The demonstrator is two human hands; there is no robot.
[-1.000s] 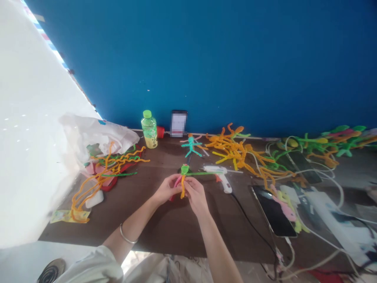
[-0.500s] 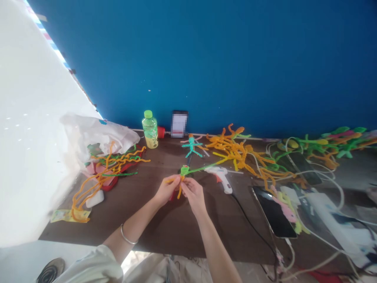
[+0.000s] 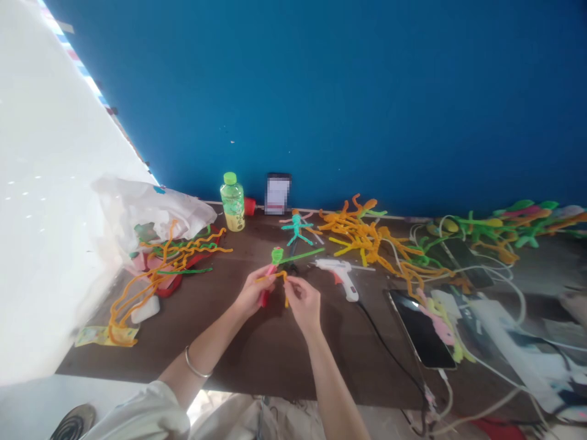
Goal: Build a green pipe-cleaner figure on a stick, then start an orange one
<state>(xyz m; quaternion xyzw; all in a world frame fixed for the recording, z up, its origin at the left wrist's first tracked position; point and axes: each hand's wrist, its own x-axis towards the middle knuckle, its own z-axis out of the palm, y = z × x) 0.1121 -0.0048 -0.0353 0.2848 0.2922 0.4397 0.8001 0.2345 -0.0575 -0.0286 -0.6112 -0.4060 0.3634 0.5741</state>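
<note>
From where I stand, nothing here can be read clearly. The green-capped plastic bottle [image 3: 232, 202] carries a pale green and yellow label [image 3: 235, 221] with dark characters, too small to make out. The upright card or screen [image 3: 277, 193] beside it is pixelated, with only a reddish band showing near the bottom. The yellow packet [image 3: 106, 335] at the left of the tabletop has some printing, but it is also too small to read.
</note>
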